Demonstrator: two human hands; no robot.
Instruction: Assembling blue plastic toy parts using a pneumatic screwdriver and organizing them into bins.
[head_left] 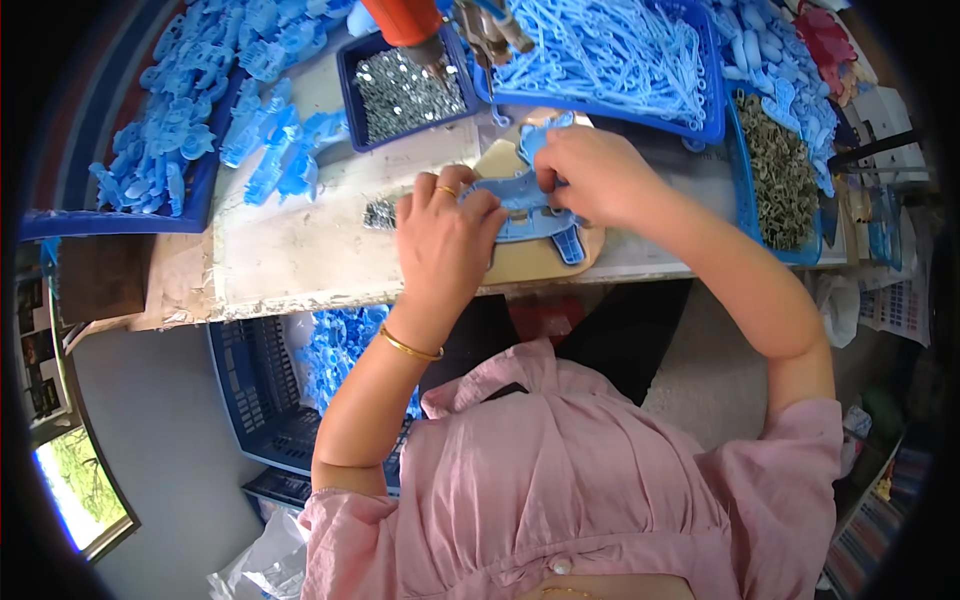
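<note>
1. The left hand point(443, 240) and the right hand point(590, 175) meet over one flat blue plastic part point(520, 205), which lies on a tan board point(545, 262) near the front edge of the tabletop point(300, 240).
2. The left fingers point(480, 205) are curled and grasping the part's left end. The right fingers are bent down, pinching its upper right portion. Both hands touch it, so neither is nearer.
3. The part's long axis runs roughly left to right between the two hands, with a short tab point(568, 243) sticking out toward the person below the right hand.
4. A second blue piece point(540, 135) shows just beyond the right hand; whether it belongs to the same part I cannot tell.
5. Counted: two hands, one held part, one board.
6. One dark blue tray of small silvery metal bits point(405, 92) sits beyond the left hand, with an orange tool point(405, 22) hanging over it.
7. One blue tray of thin light-blue hooked pieces point(610, 60) stands beyond the right hand.
8. One tray of dull greenish metal pieces point(780, 175) lies to the right.
9. A bin of blue parts point(160, 130) stands far left, with loose ones beside it, too many to count.
10. A blue crate point(260, 400) holding more parts sits below the tabletop.
</note>
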